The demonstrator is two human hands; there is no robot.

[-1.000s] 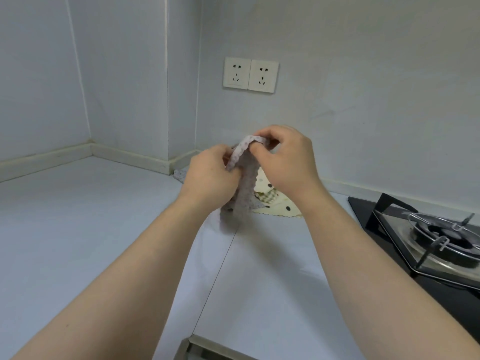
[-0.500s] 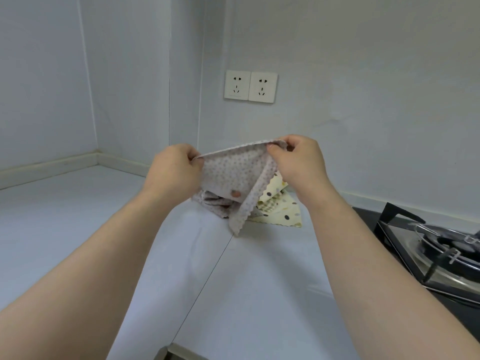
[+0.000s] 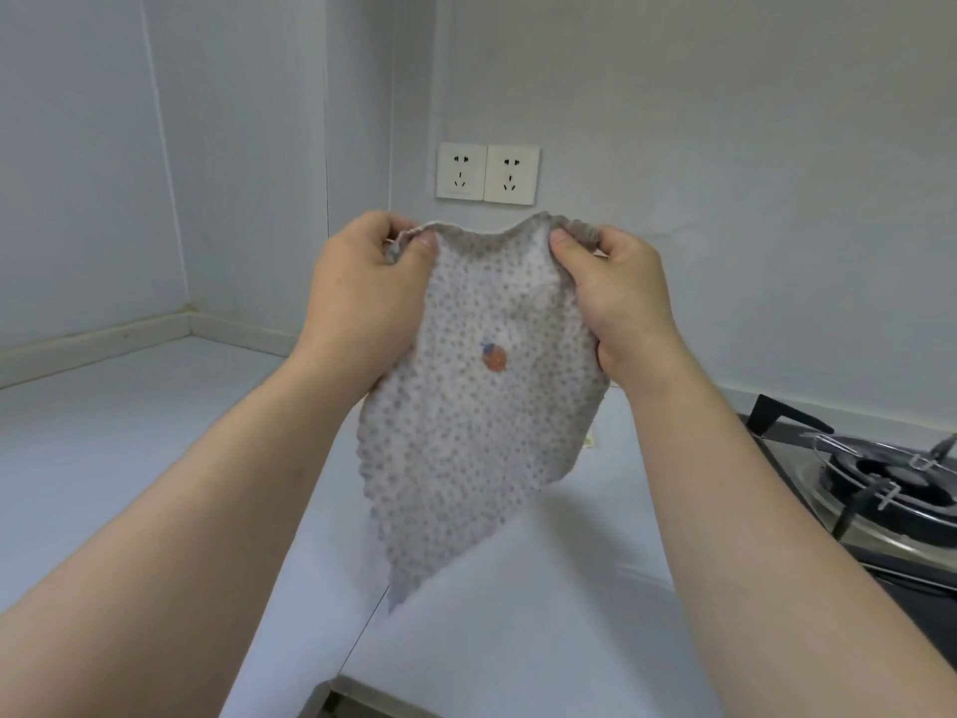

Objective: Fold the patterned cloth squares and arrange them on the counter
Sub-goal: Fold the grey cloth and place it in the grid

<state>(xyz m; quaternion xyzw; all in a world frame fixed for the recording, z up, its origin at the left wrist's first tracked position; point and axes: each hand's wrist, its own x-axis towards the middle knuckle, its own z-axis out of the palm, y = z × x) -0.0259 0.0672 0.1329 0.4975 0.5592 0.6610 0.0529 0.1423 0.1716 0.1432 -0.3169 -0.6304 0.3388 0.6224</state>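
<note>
The dotted cloth (image 3: 466, 432) hangs in the air above the counter (image 3: 518, 640), drooping to a point at the bottom. Its top edge sags between 2 holds, so it looks thin, light and limp, and it is unlikely to keep a crease unless laid flat. The left hand (image 3: 362, 303) has its grip pinched on the upper left corner with the thumb in front, and the right hand (image 3: 616, 303) does the same on the upper right. The corners seem the best places to hold it, kept taut. A gas stove (image 3: 890, 489) sits to the right, and 2 wall sockets (image 3: 487, 173) are behind.
</note>
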